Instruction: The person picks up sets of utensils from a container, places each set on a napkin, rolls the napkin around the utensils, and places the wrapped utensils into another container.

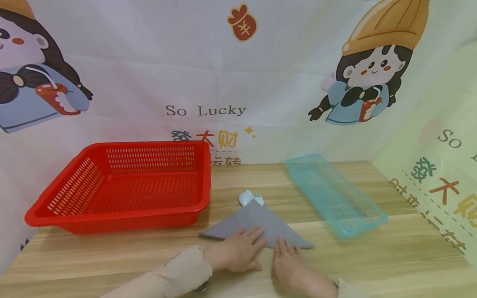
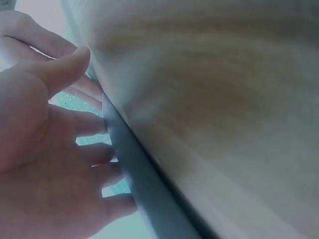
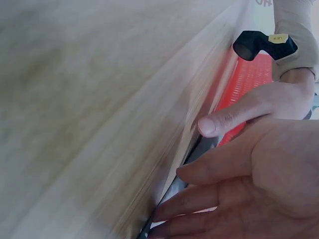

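A grey cloth (image 1: 266,223), folded into a triangle, lies on the table with its long edge towards me and its tip pointing away. From under that tip stick out the heads of a pale spoon (image 1: 244,198) and a pale fork (image 1: 258,199); their handles are hidden. My left hand (image 1: 238,250) rests on the cloth near the middle of the long edge, fingers extended. Just right of it, my right hand (image 1: 294,265) touches the same edge with outstretched fingertips. In the left wrist view the cloth's edge (image 2: 142,172) runs along the fingertips.
A red slotted plastic basket (image 1: 130,217) stands to the left, its right side close to the cloth. To the right is a long, see-through teal basket (image 1: 320,194), set at a slant. Behind the wooden table (image 1: 410,252) hangs a printed white sheet (image 1: 279,95).
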Demonstrator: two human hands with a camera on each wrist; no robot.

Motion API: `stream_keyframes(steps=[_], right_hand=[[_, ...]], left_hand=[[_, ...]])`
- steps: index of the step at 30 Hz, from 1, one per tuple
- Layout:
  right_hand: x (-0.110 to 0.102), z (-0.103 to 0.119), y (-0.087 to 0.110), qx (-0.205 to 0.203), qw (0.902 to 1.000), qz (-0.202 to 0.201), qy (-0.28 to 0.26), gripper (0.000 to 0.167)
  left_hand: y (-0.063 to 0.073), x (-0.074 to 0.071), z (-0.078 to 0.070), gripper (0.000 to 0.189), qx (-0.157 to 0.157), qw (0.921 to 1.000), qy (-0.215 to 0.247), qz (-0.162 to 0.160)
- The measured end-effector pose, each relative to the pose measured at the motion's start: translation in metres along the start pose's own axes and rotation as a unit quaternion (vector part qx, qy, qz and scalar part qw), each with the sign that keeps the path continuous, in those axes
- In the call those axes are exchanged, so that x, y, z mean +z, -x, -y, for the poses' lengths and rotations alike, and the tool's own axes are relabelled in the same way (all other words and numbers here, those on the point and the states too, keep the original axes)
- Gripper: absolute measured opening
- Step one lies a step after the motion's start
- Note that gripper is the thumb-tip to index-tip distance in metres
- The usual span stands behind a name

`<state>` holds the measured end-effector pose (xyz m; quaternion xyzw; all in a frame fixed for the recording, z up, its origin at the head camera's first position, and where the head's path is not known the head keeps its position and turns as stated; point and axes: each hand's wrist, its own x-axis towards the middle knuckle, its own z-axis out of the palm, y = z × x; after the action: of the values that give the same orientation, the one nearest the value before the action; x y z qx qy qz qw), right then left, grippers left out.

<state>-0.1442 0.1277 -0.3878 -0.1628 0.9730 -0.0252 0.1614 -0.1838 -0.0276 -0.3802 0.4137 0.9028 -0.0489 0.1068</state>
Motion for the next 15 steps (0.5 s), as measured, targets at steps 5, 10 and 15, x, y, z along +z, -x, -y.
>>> stream_keyframes(steps=[5,10,15], right_hand=[[-0.004,-0.006,0.002,-0.003,0.9978,-0.061,0.027,0.031],[-0.010,-0.019,-0.011,-0.037,0.9638,-0.264,0.004,0.031],[-0.016,-0.031,-0.027,-0.004,0.9642,-0.263,-0.034,0.034]], left_hand=[[0.000,0.001,0.000,0.065,-0.001,1.0000,0.005,-0.001],[-0.002,0.001,0.003,0.063,0.000,0.9998,0.008,-0.018],[-0.007,0.000,0.004,0.060,0.005,0.9996,0.004,-0.028]])
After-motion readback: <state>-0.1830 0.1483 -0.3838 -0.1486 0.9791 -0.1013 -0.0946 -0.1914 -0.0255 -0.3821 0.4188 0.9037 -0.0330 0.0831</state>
